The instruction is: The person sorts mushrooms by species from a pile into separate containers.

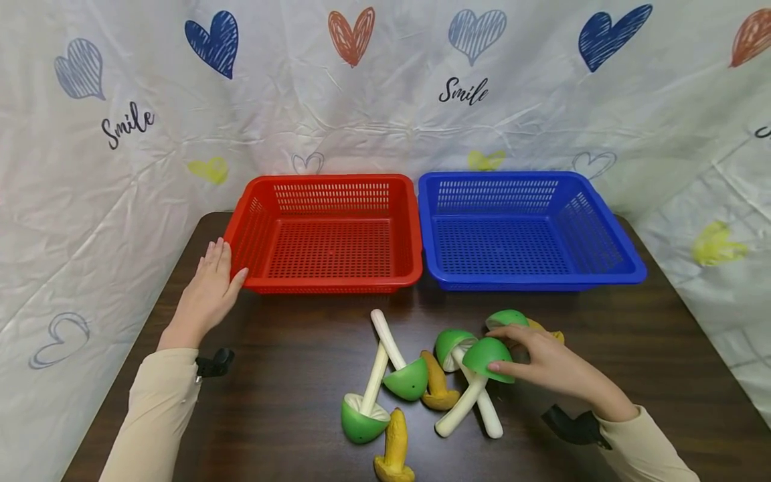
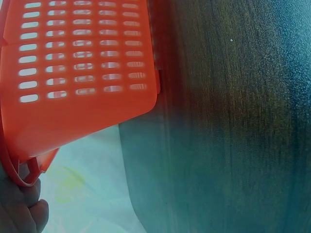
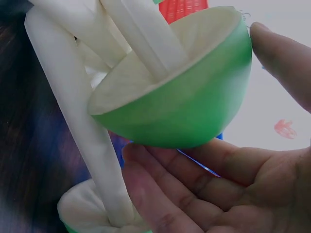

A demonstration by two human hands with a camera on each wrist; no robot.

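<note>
Desk (image 1: 271,375) set before a white cloth printed with hearts; left hand (image 1: 207,288) at far left, grip relaxed, fingers straight along the left rim of the red basket (image 1: 331,282), thumb apart at its near left corner, nothing clasped. Near the red basket, two green-capped mushrooms lie with pale stems meeting: one cap near and left (image 1: 364,420), the other farther and right (image 1: 406,379). Just beside the first cap, at the near side, a yellow mushroom (image 1: 395,438); just right of the second, another yellow mushroom (image 1: 440,385). Next right, a green-capped mushroom (image 1: 452,345), its stem running toward near right beneath that of the held mushroom (image 1: 486,355) (whether the latter is off the desk, cannot tell). Beyond it, another green cap (image 1: 504,316), partly covered by fingers. The blue basket (image 1: 536,278) stands at far right, right of the red one. Right hand (image 1: 545,361) comes from near right, its grip closed only to the cap's width: thumb on one side of the held cap, curved fingers on the other. Behind that hand, part of a yellow piece (image 1: 553,331) shows.
</note>
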